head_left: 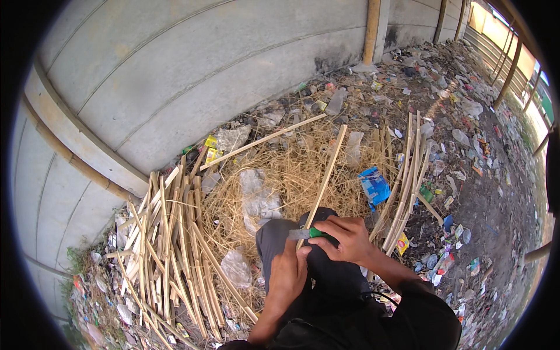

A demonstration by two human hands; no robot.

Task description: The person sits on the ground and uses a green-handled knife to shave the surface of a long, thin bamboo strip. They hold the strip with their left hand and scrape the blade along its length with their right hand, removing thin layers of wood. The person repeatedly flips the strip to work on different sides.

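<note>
Fingers wrapped firmly around a green-handled knife (315,232), a person's right hand (348,238) sets the blade across a pale wooden strip (326,178) rising above the knees, its lower end pinched in the left hand (286,269). This strip appears partway worked. Loose strips (166,233) lie toward the littered ground's (496,204) wall-side edge, more strips (406,186) to the right; which are finished cannot be told.

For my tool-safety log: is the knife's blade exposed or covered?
Exposed: the grey blade shows beyond the green handle in the right hand.
</note>
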